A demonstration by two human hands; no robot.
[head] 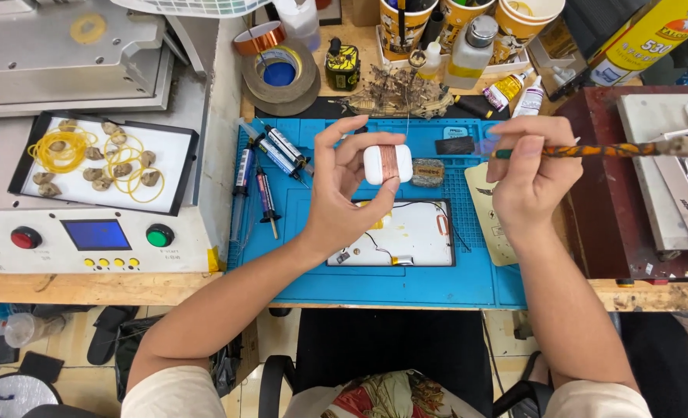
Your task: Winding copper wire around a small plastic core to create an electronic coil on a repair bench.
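At the far left a grey machine (88,232) sits with a red button (26,238), a small blue screen (96,234) and a green button (159,235) on its front panel. On top of it lies a black-rimmed white tray (175,166) holding yellow rubber bands (61,149) and small brownish lumps (119,170). Just right of the machine, a blue work mat (437,282) covers the wooden bench, with rolls of tape (280,73) behind its left corner and several syringe-like tubes (270,159) lying along its left edge.

Over the mat the left hand (344,193) is raised, palm toward the camera, its thumb and fingertips clamped on a small white rounded case (378,164) with a coppery coil patch on its face; the case is held in the air above the mat, clear of the surface. Below the hand a white board (417,236) rests on the mat with thin black wires and small parts on it. Just beside the case, to its right, a small grey-brown block (428,173) and a dark pad (455,145) lie on the mat.

Further right, the right hand (533,174) has its fingers closed round a long thin brush-like tool (599,149) with an orange and black patterned handle, held level and pointing left toward the case, its tip near but apart from it. Behind the hands stand paper cups (468,15) and small bottles (468,54). At the far right a dark red box (599,224) carries a grey slab (661,193), with a yellow spray can (646,35) above
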